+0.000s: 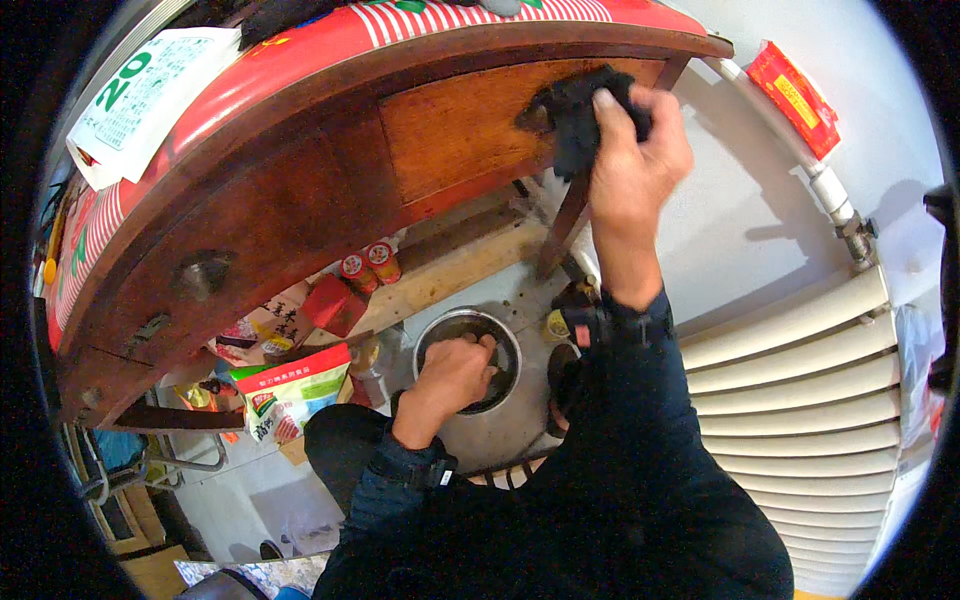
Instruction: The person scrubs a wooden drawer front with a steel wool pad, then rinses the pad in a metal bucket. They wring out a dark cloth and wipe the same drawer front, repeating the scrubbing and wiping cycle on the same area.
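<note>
My right hand [637,157] grips a crumpled black cloth [581,124] at the orange-brown wooden drawer front [457,127] of a desk, near its right end. Around the cloth the wood shows a dark patch. Lower down, my left hand [457,367] is over a round metal basin [512,382] on the floor, its fingers curled downward. The fingertips are partly hidden, so whether they hold anything is unclear. What the basin contains looks dark.
A red patterned cover [202,97] lies on the desk top. Below stand a food bag [292,390], a red box [334,304] and two small red-lidded containers [371,268]. At the right are a white radiator [795,375], a pipe [829,191] and a red packet [795,101].
</note>
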Action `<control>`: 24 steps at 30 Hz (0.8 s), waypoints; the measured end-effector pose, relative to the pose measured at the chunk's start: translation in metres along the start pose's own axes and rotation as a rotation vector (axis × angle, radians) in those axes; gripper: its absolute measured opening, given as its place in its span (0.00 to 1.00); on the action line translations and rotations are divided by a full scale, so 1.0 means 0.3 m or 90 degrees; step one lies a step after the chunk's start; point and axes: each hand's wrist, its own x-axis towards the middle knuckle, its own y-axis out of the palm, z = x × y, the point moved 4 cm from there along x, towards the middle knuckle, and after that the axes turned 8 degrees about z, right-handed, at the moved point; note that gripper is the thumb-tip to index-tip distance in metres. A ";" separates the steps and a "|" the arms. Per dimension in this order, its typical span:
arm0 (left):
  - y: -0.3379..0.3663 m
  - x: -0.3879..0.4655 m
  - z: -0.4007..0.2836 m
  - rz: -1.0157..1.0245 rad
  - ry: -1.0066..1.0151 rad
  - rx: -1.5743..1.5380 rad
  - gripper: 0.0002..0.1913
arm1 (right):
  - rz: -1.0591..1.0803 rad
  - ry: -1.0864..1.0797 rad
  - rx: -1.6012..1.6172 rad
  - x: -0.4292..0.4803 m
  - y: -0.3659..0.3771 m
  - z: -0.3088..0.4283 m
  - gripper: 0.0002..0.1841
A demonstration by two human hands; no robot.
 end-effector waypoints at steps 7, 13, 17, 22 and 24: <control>0.013 0.020 -0.004 0.020 -0.001 -0.007 0.19 | 0.233 -0.429 -0.316 -0.081 0.088 0.063 0.09; 0.021 0.020 -0.009 0.033 -0.007 -0.011 0.19 | 0.354 -0.393 -0.346 -0.088 0.030 -0.003 0.12; 0.012 -0.013 0.026 -0.021 -0.006 0.004 0.19 | 0.217 -0.228 -0.208 0.018 -0.100 -0.036 0.10; 0.016 -0.011 0.037 -0.019 0.013 0.012 0.20 | -0.004 -0.040 -0.120 0.151 -0.140 -0.087 0.11; 0.018 0.001 0.032 -0.013 0.020 0.018 0.20 | 0.032 -0.127 -0.219 0.098 -0.063 -0.078 0.10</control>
